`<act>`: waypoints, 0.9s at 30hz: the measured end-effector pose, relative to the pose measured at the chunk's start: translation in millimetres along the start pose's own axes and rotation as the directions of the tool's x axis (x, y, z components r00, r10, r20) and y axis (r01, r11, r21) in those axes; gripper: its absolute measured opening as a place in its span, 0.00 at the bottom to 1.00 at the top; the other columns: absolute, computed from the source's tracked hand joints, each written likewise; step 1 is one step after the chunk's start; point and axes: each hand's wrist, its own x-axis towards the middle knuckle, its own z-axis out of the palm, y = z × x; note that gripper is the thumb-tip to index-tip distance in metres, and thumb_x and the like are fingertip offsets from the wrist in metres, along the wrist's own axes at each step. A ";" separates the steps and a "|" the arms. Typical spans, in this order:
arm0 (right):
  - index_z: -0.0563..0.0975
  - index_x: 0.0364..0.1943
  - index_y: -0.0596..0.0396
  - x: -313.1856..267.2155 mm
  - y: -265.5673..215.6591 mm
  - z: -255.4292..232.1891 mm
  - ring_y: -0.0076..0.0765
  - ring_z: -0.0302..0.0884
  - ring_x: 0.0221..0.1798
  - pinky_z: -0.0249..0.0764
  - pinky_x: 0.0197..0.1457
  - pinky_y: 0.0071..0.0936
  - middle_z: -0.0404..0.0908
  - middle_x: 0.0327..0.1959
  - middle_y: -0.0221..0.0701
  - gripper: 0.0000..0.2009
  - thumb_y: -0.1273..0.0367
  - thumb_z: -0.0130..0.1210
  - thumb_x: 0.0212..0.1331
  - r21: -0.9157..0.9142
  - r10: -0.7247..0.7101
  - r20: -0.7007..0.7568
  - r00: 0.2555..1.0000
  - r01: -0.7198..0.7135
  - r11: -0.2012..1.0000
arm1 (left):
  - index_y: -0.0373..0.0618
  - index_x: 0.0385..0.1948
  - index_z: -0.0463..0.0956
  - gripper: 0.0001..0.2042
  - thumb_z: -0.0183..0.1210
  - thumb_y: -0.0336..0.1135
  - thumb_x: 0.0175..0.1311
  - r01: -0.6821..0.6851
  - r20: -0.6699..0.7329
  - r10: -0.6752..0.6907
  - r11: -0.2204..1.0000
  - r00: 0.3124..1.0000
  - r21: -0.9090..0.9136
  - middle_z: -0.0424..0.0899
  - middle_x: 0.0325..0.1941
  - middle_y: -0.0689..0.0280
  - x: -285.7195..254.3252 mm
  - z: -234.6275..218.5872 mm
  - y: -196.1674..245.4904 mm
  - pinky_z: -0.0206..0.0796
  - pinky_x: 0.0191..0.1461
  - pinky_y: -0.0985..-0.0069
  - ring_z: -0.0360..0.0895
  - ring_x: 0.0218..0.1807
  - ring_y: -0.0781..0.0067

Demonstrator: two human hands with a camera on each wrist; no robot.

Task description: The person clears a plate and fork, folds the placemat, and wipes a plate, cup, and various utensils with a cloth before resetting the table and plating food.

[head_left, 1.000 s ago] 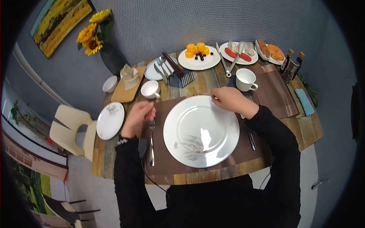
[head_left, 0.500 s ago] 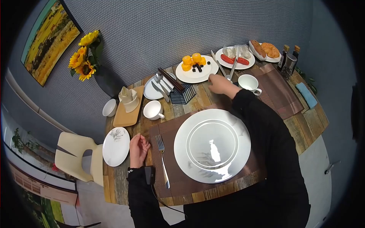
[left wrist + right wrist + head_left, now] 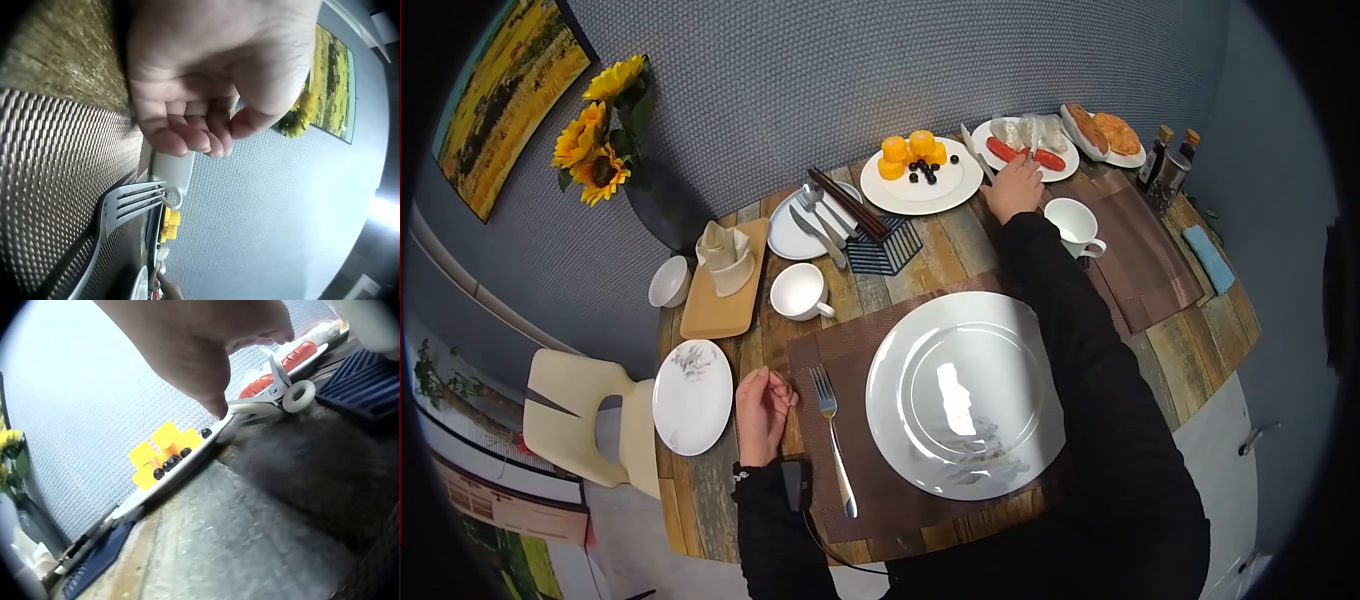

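My right hand (image 3: 1015,190) reaches to the back of the table, over a pair of metal tongs (image 3: 275,392) with a pale ring at the end. In the right wrist view its thumb and fingers are spread on either side of the tongs, not closed on them. Beyond lies a plate with red sausages (image 3: 1050,160). My left hand (image 3: 764,415) rests palm up at the placemat's (image 3: 850,350) left edge, fingers loosely curled and holding nothing. A fork (image 3: 837,455) lies on the mat just right of it, beside a large white plate (image 3: 895,350).
A plate (image 3: 880,203) with yellow pieces and dark berries stands left of the right hand; a white cup (image 3: 1060,212) sits close on its right. Another cup (image 3: 798,290), an oval plate (image 3: 692,425) and a wooden tray (image 3: 710,320) stand at the left. Bottles (image 3: 1157,155) stand far right.
My right hand has gone from above the large plate to the tongs at the back, its fingers now stretched out. My left hand has lowered from above the fork to the mat's left edge.
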 end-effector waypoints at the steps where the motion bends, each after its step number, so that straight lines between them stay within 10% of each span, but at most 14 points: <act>1: 0.56 0.56 0.63 1.3 1.2 1.7 0.54 0.56 0.58 0.55 0.59 0.41 0.55 0.57 0.56 0.42 0.56 0.63 0.37 -0.002 -0.004 0.001 1.000 0.004 1.000 | 0.40 0.20 0.67 0.12 0.43 0.33 0.62 0.000 0.000 0.000 1.000 1.000 0.018 0.69 0.16 0.65 0.1 0.3 0.4 0.60 0.27 0.75 0.65 0.19 0.75; 16: 0.63 0.43 0.65 16.3 1.8 7.2 0.38 0.73 0.44 0.74 0.39 0.32 0.70 0.41 0.38 0.37 0.49 0.63 0.35 -0.115 0.081 0.085 0.993 -0.071 0.991 | 0.39 0.21 0.69 0.12 0.44 0.34 0.63 0.064 0.010 -0.067 0.985 0.998 0.161 0.72 0.17 0.66 2.5 -0.9 -1.4 0.66 0.27 0.80 0.69 0.19 0.78; 27: 0.66 0.41 0.69 18.1 -10.9 -18.9 0.46 0.71 0.44 0.71 0.44 0.32 0.67 0.41 0.44 0.25 0.60 0.55 0.47 0.073 -0.251 -0.039 0.967 0.253 0.965 | 0.39 0.23 0.69 0.12 0.43 0.34 0.63 0.065 0.032 -0.074 0.973 0.997 0.224 0.73 0.19 0.67 1.4 -2.6 -2.9 0.67 0.28 0.81 0.70 0.20 0.79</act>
